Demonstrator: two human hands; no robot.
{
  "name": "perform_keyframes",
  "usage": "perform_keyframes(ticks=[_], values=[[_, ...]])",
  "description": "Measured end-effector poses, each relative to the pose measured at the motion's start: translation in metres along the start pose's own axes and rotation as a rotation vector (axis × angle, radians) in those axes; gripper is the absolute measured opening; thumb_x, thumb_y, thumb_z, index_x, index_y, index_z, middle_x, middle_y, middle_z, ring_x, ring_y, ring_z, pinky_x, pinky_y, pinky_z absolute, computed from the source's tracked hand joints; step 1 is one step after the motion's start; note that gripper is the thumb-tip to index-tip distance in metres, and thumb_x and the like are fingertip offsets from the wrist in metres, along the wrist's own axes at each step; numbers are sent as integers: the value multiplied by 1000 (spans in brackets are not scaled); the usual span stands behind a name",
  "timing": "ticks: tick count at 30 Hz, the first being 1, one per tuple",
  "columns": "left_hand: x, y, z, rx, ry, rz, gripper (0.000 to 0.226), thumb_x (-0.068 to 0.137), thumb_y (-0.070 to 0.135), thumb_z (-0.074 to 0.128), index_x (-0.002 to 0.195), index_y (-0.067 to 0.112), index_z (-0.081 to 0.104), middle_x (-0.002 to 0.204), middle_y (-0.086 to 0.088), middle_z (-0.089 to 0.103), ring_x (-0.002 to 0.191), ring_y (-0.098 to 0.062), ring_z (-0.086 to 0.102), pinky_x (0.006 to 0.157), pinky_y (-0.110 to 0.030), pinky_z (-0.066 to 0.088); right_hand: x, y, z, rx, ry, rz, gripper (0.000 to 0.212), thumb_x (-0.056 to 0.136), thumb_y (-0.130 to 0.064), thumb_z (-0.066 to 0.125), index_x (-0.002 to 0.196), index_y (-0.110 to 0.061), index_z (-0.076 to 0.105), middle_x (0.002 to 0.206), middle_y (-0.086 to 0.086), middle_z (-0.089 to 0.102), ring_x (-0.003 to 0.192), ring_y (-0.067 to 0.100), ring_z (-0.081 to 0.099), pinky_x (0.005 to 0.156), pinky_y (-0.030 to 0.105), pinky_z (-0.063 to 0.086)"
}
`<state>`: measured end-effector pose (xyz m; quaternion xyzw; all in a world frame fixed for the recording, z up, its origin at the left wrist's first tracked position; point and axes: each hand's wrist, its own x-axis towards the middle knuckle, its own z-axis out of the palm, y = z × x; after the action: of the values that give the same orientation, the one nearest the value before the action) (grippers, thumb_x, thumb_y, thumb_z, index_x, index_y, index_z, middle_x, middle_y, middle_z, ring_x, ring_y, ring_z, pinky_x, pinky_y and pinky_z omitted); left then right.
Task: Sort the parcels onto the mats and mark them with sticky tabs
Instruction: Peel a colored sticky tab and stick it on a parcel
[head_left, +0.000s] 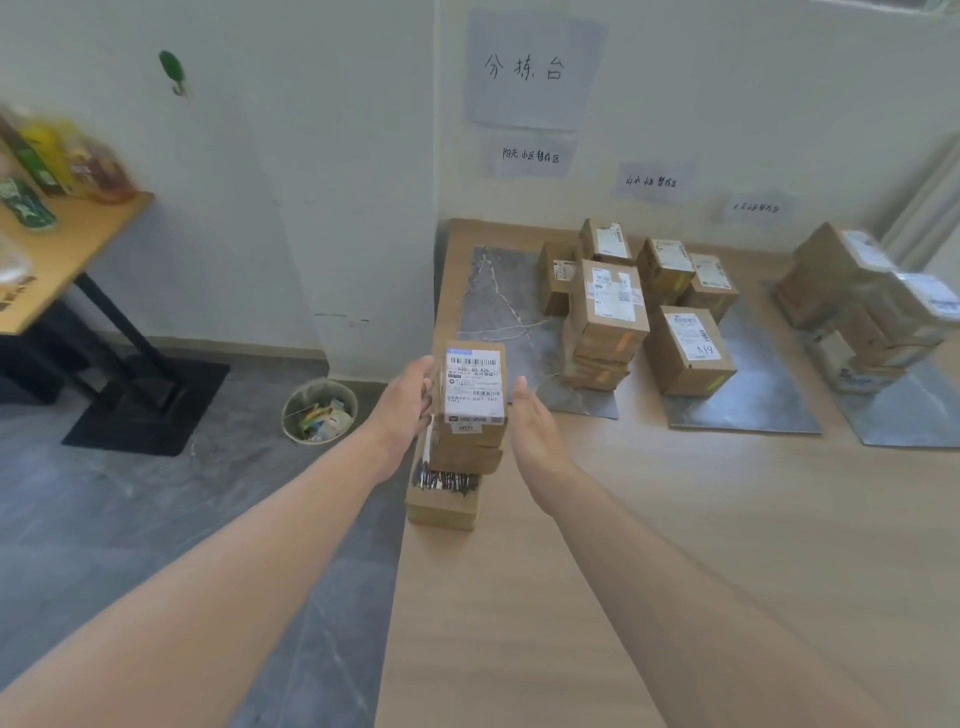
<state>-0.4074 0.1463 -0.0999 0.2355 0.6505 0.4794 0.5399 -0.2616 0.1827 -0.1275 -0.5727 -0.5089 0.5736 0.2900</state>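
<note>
A stack of small cardboard parcels (457, 467) stands at the table's left edge. The top parcel (474, 385) shows a white shipping label. My left hand (408, 405) holds that top parcel by its left side. My right hand (535, 428) is open just to the right of the parcel, palm facing it, not clearly touching. Three grey mats lie further back: the left mat (498, 312), the middle mat (753, 395) and the right mat (914, 410). Sorted parcels (613, 312) sit on them, some with coloured tabs on their sides.
Paper signs (535, 67) hang on the wall above the mats. A waste bin (319, 410) stands on the floor left of the table. A second table (67, 239) with bottles is at far left. Bare wooden tabletop (623, 571) lies in front of me.
</note>
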Motion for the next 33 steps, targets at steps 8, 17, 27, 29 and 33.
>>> perform_keyframes(ticks=[8, 17, 27, 29, 33], values=[[24, -15, -4, 15, -60, -45, 34, 106, 44, 31, 97, 31, 61, 96, 15, 67, 94, -2, 61, 88, -26, 43, 20, 13, 9, 41, -27, 37, 49, 113, -41, 26, 131, -19, 66, 115, -7, 69, 89, -10, 57, 67, 4, 42], [-11, 40, 14, 37, -93, 112, 47, 106, 49, 30, 122, 20, 63, 116, 5, 68, 116, -20, 62, 107, -36, 44, 1, -40, -18, 72, 43, -72, 47, 110, -51, 26, 119, -28, 67, 114, -8, 73, 99, 2, 64, 80, 19, 44], [-74, 132, 44, 65, -136, 319, 56, 104, 46, 30, 133, 8, 59, 123, -6, 65, 103, -23, 61, 108, -41, 42, -43, -137, -86, 62, 141, -265, 50, 107, -58, 28, 95, -27, 66, 92, -12, 70, 90, 6, 62, 95, 34, 44], [-89, 145, 48, 86, -146, 358, 56, 104, 44, 28, 132, 9, 60, 124, -8, 64, 100, -23, 61, 109, -41, 40, -51, -151, -93, 98, 134, -307, 59, 104, -64, 31, 98, -23, 73, 94, -6, 78, 96, 17, 71, 101, 46, 52], [-114, 158, 57, 107, -185, 434, 55, 104, 48, 29, 128, 12, 62, 118, -5, 68, 100, -21, 64, 106, -40, 43, -70, -167, -110, 108, 186, -381, 69, 95, -74, 29, 97, -24, 76, 91, -7, 79, 95, 20, 74, 97, 49, 56]])
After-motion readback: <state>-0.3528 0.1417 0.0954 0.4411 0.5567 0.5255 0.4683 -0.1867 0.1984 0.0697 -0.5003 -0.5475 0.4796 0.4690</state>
